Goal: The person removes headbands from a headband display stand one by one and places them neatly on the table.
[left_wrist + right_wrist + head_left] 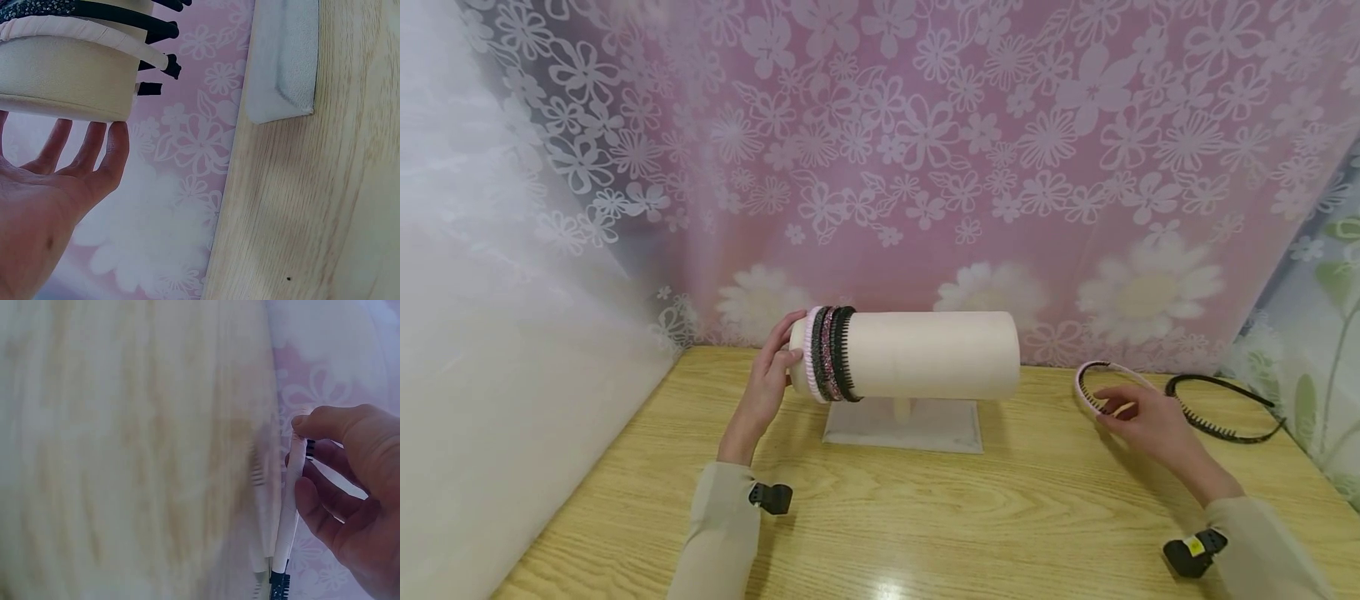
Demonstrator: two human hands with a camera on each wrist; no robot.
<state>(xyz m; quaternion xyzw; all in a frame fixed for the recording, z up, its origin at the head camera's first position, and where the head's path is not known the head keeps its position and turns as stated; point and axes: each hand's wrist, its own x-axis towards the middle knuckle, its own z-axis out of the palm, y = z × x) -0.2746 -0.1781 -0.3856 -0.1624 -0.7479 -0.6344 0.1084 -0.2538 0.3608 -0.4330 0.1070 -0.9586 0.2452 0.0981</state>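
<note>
A cream padded cylinder [940, 354] lies level on a headband stand with a pale flat base [904, 427]. Around its left end sit several headbands side by side: a pale pink ribbed one [810, 354], a dark glittery one [820, 354], a pinkish sparkly one and a black toothed one [846, 354]. My left hand [770, 371] holds the cylinder's left end, thumb in front; its fingertips touch the end's rim in the left wrist view. With thumb and fingers my right hand [1150, 421] pinches a light pink headband [288, 519] with dark inner teeth.
Right of my right hand, a black toothed headband [1210, 429] rests on the wooden table [880, 517]. A pink floral curtain [880, 208] hangs along the table's back edge. White sheeting [512, 333] borders the left side.
</note>
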